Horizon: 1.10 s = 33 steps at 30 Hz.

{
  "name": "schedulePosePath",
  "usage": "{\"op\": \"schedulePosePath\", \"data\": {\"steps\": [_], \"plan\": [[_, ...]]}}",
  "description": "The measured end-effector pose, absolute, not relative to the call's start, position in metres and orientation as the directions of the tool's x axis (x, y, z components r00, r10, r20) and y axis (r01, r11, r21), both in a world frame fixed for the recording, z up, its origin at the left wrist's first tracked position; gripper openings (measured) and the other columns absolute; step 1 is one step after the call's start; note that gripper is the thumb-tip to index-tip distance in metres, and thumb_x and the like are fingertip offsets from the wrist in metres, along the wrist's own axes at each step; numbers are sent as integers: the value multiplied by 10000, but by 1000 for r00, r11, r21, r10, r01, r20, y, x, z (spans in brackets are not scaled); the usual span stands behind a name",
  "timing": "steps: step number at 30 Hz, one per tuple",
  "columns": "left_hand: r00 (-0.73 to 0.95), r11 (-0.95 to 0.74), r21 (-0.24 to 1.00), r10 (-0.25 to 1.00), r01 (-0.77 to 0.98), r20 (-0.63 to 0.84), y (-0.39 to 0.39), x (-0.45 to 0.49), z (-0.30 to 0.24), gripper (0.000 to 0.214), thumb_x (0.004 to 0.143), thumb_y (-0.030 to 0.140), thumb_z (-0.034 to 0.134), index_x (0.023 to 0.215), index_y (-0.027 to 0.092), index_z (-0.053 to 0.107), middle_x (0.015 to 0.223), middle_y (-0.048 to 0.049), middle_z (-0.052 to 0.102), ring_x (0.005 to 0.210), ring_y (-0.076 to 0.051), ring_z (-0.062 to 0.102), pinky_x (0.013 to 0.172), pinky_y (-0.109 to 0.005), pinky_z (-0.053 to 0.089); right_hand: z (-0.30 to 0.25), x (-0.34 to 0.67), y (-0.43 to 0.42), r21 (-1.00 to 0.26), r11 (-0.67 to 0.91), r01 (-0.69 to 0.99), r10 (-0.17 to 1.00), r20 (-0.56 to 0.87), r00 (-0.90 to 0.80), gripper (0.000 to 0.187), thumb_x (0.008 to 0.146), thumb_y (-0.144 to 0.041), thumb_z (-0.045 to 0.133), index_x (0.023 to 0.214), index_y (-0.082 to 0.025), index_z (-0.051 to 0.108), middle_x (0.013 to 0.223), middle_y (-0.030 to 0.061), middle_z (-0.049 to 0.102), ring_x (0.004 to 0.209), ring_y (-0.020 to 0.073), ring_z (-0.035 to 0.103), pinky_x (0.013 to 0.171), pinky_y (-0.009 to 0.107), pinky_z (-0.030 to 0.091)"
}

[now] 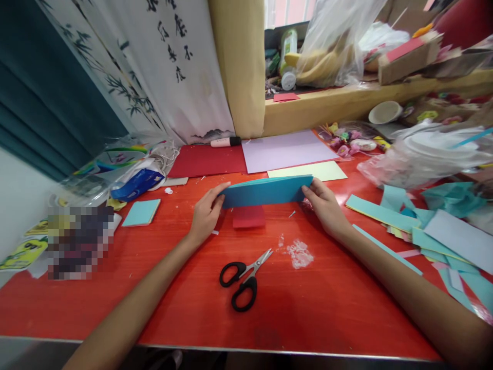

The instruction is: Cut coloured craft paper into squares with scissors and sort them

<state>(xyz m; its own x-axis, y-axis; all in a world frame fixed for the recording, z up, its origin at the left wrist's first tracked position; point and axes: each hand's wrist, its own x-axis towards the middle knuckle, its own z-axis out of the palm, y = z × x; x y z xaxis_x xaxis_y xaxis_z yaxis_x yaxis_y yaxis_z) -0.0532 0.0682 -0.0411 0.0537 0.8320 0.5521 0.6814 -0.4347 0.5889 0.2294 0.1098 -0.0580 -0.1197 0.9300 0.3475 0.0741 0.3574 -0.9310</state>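
Observation:
A folded strip of blue paper (265,192) is stretched between my two hands, held above the red table. My left hand (206,213) pinches its left end, thumb in front. At the right end, my right hand (321,203) grips it between thumb and fingers. Just below the strip lies a small red paper piece (249,218), its upper part hidden behind the blue paper. Nearer to me, scissors (246,280) with black handles rest on the table, blades slightly apart and pointing away to the right.
Pale blue paper offcuts (442,246) cover the table's right side. A light blue paper stack (141,213) lies at left. Red card (210,160) and lilac card (287,150) are at the back, with a marker (225,142). White scraps (300,254) sit beside the scissors.

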Motion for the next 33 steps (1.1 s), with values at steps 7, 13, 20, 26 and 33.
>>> {"op": "schedulePosePath", "data": {"steps": [7, 13, 20, 26, 33], "plan": [[-41, -329, 700, 889, 634, 455, 70, -53, -45, 446, 876, 292, 494, 1313, 264, 412, 686, 26, 521, 569, -111, 491, 586, -238, 416, -64, 228, 113, -929, 346, 129, 934, 328, -143, 142, 885, -314, 447, 995, -250, 511, 1061, 16, 574, 957, 178, 531, 922, 361, 396], [-56, -269, 807, 936, 526, 349, 72, -54, -44, 167, 859, 337, 513, 896, 182, 565, 619, 34, 495, 534, -92, 460, 534, -211, 377, -61, 231, 110, -925, 322, 200, 945, 302, -123, 128, 879, -330, 452, 859, -223, 519, 812, 3, 552, 758, 167, 523, 747, 331, 443], [-80, -203, 859, 960, 470, 270, 76, -54, -43, 198, 836, 321, 521, 934, 165, 593, 690, 8, 565, 638, -122, 535, 588, -224, 423, -51, 233, 106, -935, 237, 264, 970, 212, -121, 139, 847, -329, 479, 765, -218, 493, 660, -18, 508, 524, 150, 536, 541, 309, 440], [55, -324, 505, 878, 800, 476, 71, -54, -37, 199, 883, 225, 442, 1052, 183, 538, 1001, -44, 607, 793, -137, 557, 775, -284, 429, -55, 234, 111, -994, 79, 69, 997, 81, 18, 98, 795, -269, 518, 865, -213, 557, 739, -13, 551, 405, 114, 519, 435, 295, 453], [381, -400, 391, 915, 829, 130, 61, -37, -39, 392, 821, 430, 555, 1110, 168, 516, 1124, -93, 498, 1079, -231, 478, 953, -376, 375, -63, 236, 116, -993, 74, -95, 995, 67, 75, 158, 783, -250, 524, 923, -206, 582, 891, 27, 614, 492, 121, 562, 377, 251, 440]]}}
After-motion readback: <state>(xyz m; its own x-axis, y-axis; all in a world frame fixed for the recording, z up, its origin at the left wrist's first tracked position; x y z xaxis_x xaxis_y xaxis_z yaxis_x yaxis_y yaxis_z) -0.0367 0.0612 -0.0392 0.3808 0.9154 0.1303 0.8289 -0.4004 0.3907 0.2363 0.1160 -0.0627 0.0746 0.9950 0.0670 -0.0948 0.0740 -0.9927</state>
